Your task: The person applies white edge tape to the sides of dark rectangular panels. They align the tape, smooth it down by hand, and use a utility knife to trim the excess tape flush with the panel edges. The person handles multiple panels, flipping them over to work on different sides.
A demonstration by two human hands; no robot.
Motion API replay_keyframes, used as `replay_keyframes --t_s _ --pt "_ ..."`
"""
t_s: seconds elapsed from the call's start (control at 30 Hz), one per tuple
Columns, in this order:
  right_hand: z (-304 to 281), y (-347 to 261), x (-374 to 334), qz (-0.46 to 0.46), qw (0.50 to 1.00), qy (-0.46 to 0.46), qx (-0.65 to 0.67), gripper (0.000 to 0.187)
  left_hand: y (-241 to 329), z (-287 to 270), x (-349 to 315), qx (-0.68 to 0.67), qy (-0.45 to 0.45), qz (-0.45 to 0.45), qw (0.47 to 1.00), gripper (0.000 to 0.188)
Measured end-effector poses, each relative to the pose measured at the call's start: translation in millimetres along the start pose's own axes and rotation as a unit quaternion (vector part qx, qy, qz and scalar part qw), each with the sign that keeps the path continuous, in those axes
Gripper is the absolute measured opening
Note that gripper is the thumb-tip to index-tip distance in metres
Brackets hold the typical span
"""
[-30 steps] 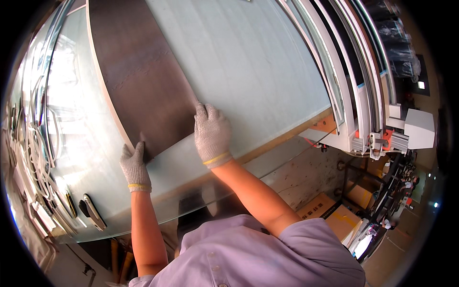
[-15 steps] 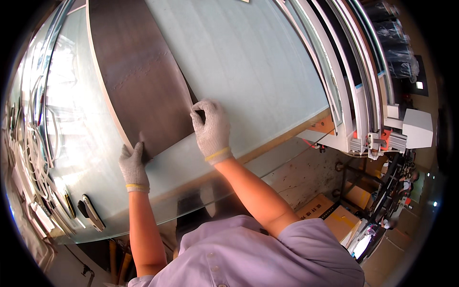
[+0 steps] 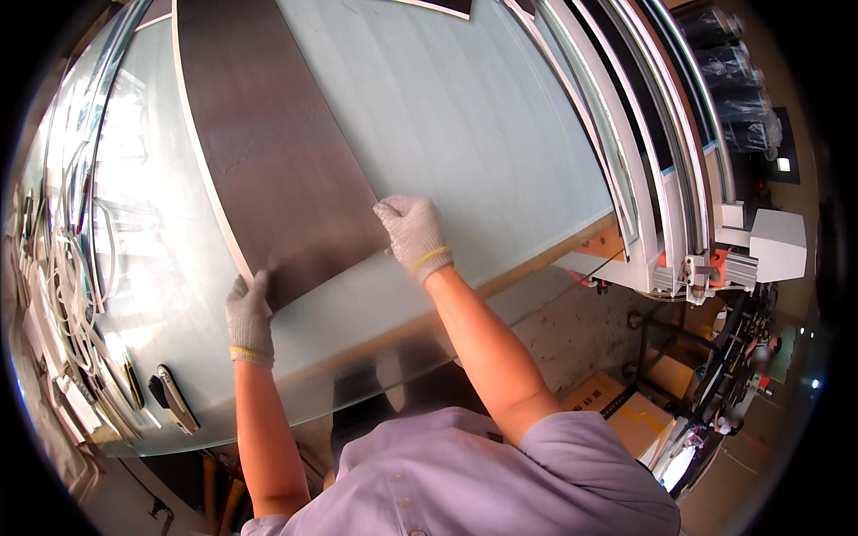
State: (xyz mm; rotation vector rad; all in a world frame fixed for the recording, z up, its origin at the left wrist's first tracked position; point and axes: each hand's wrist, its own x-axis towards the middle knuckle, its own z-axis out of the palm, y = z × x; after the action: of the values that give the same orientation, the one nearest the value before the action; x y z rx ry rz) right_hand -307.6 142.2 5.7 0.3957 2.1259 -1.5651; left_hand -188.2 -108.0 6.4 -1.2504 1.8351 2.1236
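Observation:
A long dark brown sheet [image 3: 286,161] with a pale strip along its left edge lies across a glass-topped table [image 3: 474,134]. My left hand [image 3: 249,317], in a grey knit glove with a yellow cuff band, pinches the sheet's near left corner between thumb and fingers. At the near right corner, my gloved right hand [image 3: 413,234] has its fingers closed on the sheet's edge. The fingertips of that hand are partly hidden.
A folding knife [image 3: 172,399] lies at the table's near left, beside a heap of pale strips [image 3: 76,313]. White rails [image 3: 661,134] run along the right side, ending in a machine part [image 3: 706,268]. Cardboard boxes [image 3: 626,411] stand on the floor below. Another dark piece [image 3: 447,7] lies at the far edge.
My right hand has moved slightly right and closed on the sheet's corner. The sheet has shifted slightly right and lies smoother. More of the far dark piece shows.

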Motion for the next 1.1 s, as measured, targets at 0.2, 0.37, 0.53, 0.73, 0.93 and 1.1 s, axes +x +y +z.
replay_keyframes --t_s 0.2,0.37,0.53,0.73,0.93,1.1 --pt "22 20 -6 -0.223 0.932 0.156 -0.239 0.023 6 1 1 0.049 0.008 0.024 0.998 0.038" --pt "37 31 -18 -0.247 0.927 0.202 -0.199 0.028 5 2 1 0.082 0.031 0.038 0.995 0.034" --pt "42 39 -13 -0.292 0.907 0.229 -0.199 0.032 5 2 3 0.102 0.032 0.046 0.993 0.032" --pt "35 28 -11 -0.221 0.953 0.194 -0.074 0.025 8 5 0 0.072 0.021 0.038 0.996 0.032" --pt "3 15 -1 -0.066 0.993 0.064 0.075 0.028 7 8 0 0.026 -0.007 -0.003 1.0 0.032" --pt "-26 11 5 -0.051 0.988 0.068 0.126 0.021 -4 28 0 0.001 -0.028 -0.019 0.999 0.032"
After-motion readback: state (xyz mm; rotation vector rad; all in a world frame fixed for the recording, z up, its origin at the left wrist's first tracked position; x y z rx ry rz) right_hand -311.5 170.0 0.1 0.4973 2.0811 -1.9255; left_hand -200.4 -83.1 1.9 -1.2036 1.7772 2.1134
